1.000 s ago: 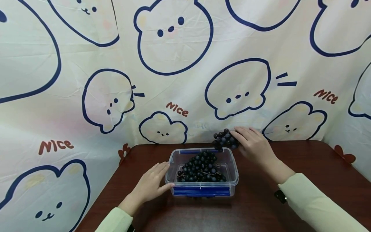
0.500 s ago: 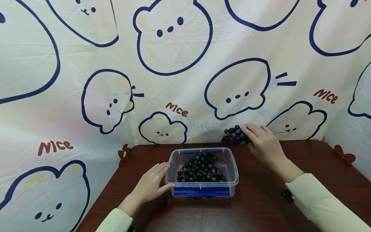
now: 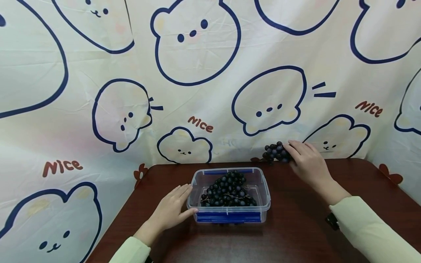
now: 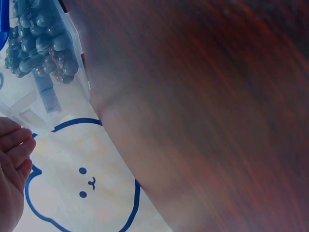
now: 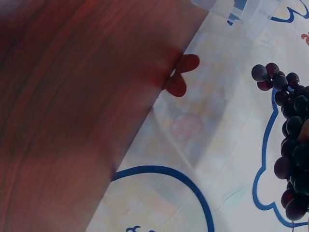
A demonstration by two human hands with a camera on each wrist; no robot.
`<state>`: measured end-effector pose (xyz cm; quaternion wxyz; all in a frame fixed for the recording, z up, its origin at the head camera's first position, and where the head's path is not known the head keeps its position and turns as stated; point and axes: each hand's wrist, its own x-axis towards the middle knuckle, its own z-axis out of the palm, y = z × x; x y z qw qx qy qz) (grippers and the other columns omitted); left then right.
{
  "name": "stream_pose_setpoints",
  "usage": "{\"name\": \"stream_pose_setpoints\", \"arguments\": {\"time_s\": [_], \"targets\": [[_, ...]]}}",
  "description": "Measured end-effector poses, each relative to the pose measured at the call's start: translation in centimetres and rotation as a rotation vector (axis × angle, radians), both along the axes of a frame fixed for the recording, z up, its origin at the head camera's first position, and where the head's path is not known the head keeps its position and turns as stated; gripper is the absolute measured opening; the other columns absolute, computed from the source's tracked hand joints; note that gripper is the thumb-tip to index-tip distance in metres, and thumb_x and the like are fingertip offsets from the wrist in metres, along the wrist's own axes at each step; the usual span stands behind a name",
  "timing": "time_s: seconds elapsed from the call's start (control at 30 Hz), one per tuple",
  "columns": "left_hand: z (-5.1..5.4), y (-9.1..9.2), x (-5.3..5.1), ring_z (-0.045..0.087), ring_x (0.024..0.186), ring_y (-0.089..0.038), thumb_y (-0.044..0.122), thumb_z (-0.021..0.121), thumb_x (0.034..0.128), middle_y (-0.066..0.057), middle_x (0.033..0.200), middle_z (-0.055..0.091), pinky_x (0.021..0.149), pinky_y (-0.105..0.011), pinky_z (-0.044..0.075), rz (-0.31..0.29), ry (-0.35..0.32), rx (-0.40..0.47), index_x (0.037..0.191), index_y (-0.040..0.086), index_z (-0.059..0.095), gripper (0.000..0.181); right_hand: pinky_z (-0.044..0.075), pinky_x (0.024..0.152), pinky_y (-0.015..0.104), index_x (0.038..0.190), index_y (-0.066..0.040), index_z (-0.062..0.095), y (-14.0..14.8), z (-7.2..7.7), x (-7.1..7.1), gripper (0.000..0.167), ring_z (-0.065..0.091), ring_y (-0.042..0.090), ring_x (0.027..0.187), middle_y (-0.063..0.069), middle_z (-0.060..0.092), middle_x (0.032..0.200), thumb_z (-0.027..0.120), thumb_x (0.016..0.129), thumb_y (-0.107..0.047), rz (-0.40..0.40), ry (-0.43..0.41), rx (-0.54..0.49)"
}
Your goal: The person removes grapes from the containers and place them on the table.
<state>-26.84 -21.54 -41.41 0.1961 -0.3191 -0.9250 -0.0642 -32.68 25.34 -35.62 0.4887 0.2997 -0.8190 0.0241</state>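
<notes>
A clear box with blue clips (image 3: 228, 217) stands on the table, holding dark grapes (image 3: 227, 190). My left hand (image 3: 169, 208) lies with extended fingers against the box's left side; in the left wrist view this hand (image 4: 12, 169) shows beside the box wall, below the grapes (image 4: 41, 43). Behind and right of the box, my right hand (image 3: 309, 166) grips a small dark grape bunch (image 3: 277, 152) above the table's back edge. In the right wrist view that bunch (image 5: 294, 140) hangs at the right edge, with most of the hand out of frame.
The dark brown table (image 3: 289, 233) reaches back to a pale cloth (image 3: 197, 98) printed with blue cartoon outlines and red lettering. Part of the clear box (image 5: 236, 9) shows at the top of the right wrist view.
My right hand has moved right with the small bunch, away from above the box's back right corner. The left hand, box and grapes inside have stayed in place.
</notes>
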Motion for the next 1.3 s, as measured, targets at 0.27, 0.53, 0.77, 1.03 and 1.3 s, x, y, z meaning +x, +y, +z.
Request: {"name": "stream_pose_setpoints", "arguments": {"time_s": [0.27,0.53,0.77,1.03,1.3], "targets": [[-0.1,0.0,-0.1,0.047,0.131,-0.028,0.059,0.058,0.0901,-0.017,0.139,0.052,0.110,-0.044,0.032,-0.014,0.025,-0.001,0.136,-0.003,0.054,0.077,0.046,0.091,0.057,0.118,0.006,0.063,0.8,-0.8,-0.3,0.060,0.059,0.040,0.105,0.025,0.061,0.119,0.081,0.061,0.007,-0.023,-0.008,-0.015],[0.0,0.0,0.0,0.047,0.131,-0.028,0.059,0.057,0.0905,-0.017,0.139,0.052,0.110,-0.044,0.032,-0.014,0.029,0.000,0.136,-0.003,0.054,0.076,0.047,0.085,0.057,0.116,0.006,0.064,1.3,-1.5,-0.9,0.057,0.061,0.040,0.099,0.026,0.062,0.115,0.078,0.061,0.007,-0.035,-0.002,-0.009],[-0.1,0.0,-0.1,0.047,0.130,-0.029,0.058,0.056,0.0911,-0.017,0.139,0.052,0.110,-0.045,0.032,-0.013,0.040,-0.005,0.135,-0.004,0.054,0.076,0.046,0.084,0.058,0.115,0.007,0.064,1.6,-2.4,-1.5,0.054,0.061,0.041,0.098,0.026,0.063,0.114,0.076,0.062,0.007,-0.037,-0.014,-0.006],[-0.3,0.0,-0.1,0.048,0.129,-0.028,0.060,0.056,0.0907,-0.017,0.138,0.053,0.109,-0.044,0.035,-0.022,0.052,0.004,0.135,-0.003,0.055,0.077,0.049,0.081,0.058,0.112,0.007,0.063,1.8,-3.8,-2.2,0.053,0.062,0.040,0.097,0.026,0.063,0.110,0.076,0.061,0.008,-0.049,-0.041,-0.005],[-0.3,0.0,0.0,0.047,0.131,-0.028,0.060,0.055,0.0912,-0.017,0.139,0.052,0.110,-0.045,0.033,-0.011,0.037,-0.001,0.136,-0.003,0.054,0.077,0.048,0.081,0.058,0.111,0.006,0.064,1.7,-4.6,-2.4,0.049,0.062,0.040,0.097,0.025,0.064,0.108,0.075,0.064,0.008,-0.070,-0.087,-0.008]]}}
